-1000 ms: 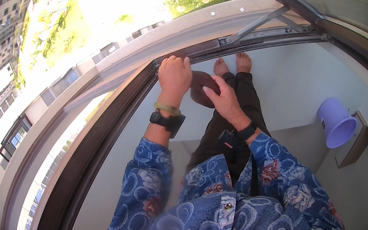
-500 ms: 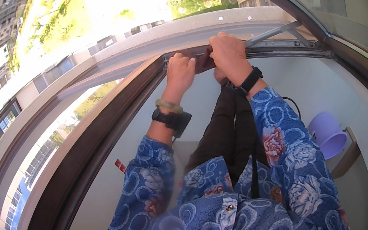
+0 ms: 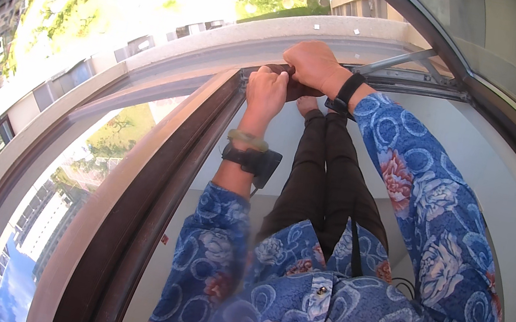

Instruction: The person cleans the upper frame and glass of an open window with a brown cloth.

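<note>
My left hand is closed at the far corner of the brown window frame, fingers curled over a dark maroon cloth. Right beside it, my right hand is closed on the same cloth, its back facing up. The cloth bunches over the lower frame rail between both hands, and most of it is hidden by the fingers. A greenish bangle and a black strapped device circle my left wrist; a black band is on my right.
An opened window sash stands at the upper right, joined to the frame by a metal stay arm. Beyond the rail runs a pale outer ledge, with bright outdoors past it. My legs extend beneath my arms, near a white wall.
My right hand has moved left along the rail, closer to my left hand. The view has shifted, and a purple bucket at the right is no longer visible.
</note>
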### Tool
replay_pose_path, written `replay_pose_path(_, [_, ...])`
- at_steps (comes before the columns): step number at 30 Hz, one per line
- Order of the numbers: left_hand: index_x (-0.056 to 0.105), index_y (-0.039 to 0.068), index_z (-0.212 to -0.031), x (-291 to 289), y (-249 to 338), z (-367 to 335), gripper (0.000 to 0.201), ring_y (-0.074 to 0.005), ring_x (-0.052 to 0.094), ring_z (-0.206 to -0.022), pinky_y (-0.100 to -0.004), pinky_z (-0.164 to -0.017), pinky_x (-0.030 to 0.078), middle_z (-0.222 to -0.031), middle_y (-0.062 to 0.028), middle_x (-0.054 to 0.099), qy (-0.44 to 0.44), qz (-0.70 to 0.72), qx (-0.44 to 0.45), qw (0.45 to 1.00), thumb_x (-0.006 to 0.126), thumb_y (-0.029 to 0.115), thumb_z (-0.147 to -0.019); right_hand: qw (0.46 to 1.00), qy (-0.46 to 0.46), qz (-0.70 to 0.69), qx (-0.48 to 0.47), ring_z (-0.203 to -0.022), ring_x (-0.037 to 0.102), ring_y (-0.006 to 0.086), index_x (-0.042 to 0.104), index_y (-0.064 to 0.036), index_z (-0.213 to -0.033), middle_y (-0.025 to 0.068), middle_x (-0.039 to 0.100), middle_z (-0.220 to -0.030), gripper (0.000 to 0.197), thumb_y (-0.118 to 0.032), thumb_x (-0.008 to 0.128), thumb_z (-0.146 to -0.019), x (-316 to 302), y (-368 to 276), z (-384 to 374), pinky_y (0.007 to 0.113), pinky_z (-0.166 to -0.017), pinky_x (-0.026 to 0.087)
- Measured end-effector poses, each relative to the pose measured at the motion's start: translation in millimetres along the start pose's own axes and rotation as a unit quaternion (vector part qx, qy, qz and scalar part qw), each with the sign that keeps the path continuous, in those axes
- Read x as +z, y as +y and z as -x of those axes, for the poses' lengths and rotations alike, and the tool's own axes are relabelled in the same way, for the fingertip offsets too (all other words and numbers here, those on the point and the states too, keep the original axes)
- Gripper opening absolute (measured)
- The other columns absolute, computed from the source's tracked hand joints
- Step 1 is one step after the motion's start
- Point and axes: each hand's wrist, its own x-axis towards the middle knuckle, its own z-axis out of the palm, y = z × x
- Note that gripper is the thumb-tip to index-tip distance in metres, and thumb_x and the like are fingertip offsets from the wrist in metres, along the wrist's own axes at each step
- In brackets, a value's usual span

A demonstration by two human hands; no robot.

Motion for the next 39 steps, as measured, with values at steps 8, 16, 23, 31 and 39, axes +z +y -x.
replay_pose_path(8, [0.067,-0.004,-0.077,-5,-12,-5,0.034,-0.0309,0.062,-0.077,-0.0386,-0.074,0.047,-0.083,-0.0173,0.065,0.048,0.144,-0.066,0.986,0.060,0.028,-0.085,0.982,0.157,-0.104,0.034,-0.074,0.061,0.0291,0.058,-0.0087,-0.078,0.0074,0.060,-0.073,0.017,-0.018,0.070,-0.072,13,-8,29,0.040,-0.064,0.047])
replay_pose_path(16, [0.064,-0.005,-0.107,-29,31,-11,0.019,-0.0100,0.058,-0.083,-0.0248,-0.075,0.048,-0.094,-0.0040,0.066,0.232,0.538,-0.065,0.807,0.054,0.005,-0.094,0.887,0.281,-0.333,0.150,-0.079,0.060,0.0301,0.059,0.0006,-0.093,0.0169,0.064,-0.085,0.034,-0.031,0.066,-0.086,-11,18,4,0.035,-0.075,0.048])
replay_pose_path(23, [0.058,0.000,-0.120,-44,69,63,0.027,-0.0140,0.063,-0.091,-0.0239,-0.069,0.054,-0.107,-0.0067,0.065,0.218,0.534,-0.077,0.813,0.051,0.013,-0.097,0.919,0.034,-0.376,0.112,-0.075,0.059,0.0194,0.066,-0.0018,-0.092,0.0101,0.065,-0.081,0.030,-0.029,0.072,-0.080,-63,17,72,0.030,-0.072,0.047])
replay_pose_path(31, [0.057,-0.001,-0.115,-31,51,119,0.023,-0.0160,0.063,-0.095,-0.0278,-0.080,0.053,-0.105,-0.0072,0.064,0.151,0.628,-0.216,0.732,0.048,0.011,-0.097,0.961,0.030,-0.238,0.134,-0.067,0.056,0.0179,0.063,-0.0001,-0.087,0.0106,0.058,-0.070,0.022,-0.018,0.069,-0.077,-75,11,100,0.031,-0.065,0.044])
replay_pose_path(39, [0.068,0.006,-0.100,-24,45,58,0.016,-0.0247,0.057,-0.087,-0.0335,-0.079,0.049,-0.094,-0.0080,0.057,0.185,-0.028,0.008,0.982,0.062,0.013,-0.088,0.992,0.030,-0.120,0.032,-0.081,0.063,0.0348,0.064,-0.0081,-0.088,0.0117,0.066,-0.081,0.019,-0.019,0.069,-0.073,-36,5,36,0.043,-0.069,0.048])
